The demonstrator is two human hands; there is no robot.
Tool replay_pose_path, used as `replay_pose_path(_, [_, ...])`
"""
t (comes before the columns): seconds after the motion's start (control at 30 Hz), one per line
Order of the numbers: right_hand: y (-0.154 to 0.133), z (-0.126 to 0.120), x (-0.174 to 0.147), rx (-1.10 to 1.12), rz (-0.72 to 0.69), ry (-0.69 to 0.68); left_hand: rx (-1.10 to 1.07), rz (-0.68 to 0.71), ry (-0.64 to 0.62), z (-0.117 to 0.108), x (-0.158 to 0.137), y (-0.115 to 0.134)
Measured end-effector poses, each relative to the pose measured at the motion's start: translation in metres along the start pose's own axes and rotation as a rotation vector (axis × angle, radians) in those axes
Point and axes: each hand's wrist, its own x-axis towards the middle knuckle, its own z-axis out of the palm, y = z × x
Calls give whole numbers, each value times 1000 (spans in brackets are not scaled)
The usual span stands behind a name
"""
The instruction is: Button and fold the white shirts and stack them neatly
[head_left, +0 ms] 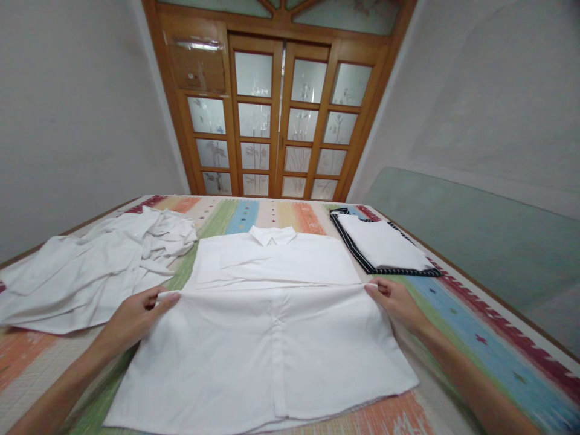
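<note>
A white collared shirt (272,338) lies in front of me, its collar at the far end and its button strip running down the middle. Across its width a fold of cloth is raised between my hands. My left hand (144,309) pinches the left end of this fold between thumb and fingers. At the right end, my right hand (393,297) grips the cloth the same way. The lower half hangs and spreads toward me, while the upper half rests flat on the striped cover.
Crumpled white garments (99,260) are heaped on the left. On the far right sits a folded stack of white and black-striped clothing (385,241). A multicoloured striped cover (480,326) lies beneath everything. Beyond stand wooden doors with glass panes (278,121); a pale green headboard-like panel (475,223) is at right.
</note>
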Motion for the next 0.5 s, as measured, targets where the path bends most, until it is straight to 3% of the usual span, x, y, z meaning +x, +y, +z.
replay_pose_path(0.13, [5, 5, 11, -126, -40, 73, 57, -19, 26, 4, 3, 1])
replay_pose_path(0.33, [16, 21, 18, -519, -118, 189, 340, 128, 137, 15, 5, -9])
replay_pose_path(0.5, [21, 9, 7, -482, -64, 205, 339, 70, 137, 6, -9, -18])
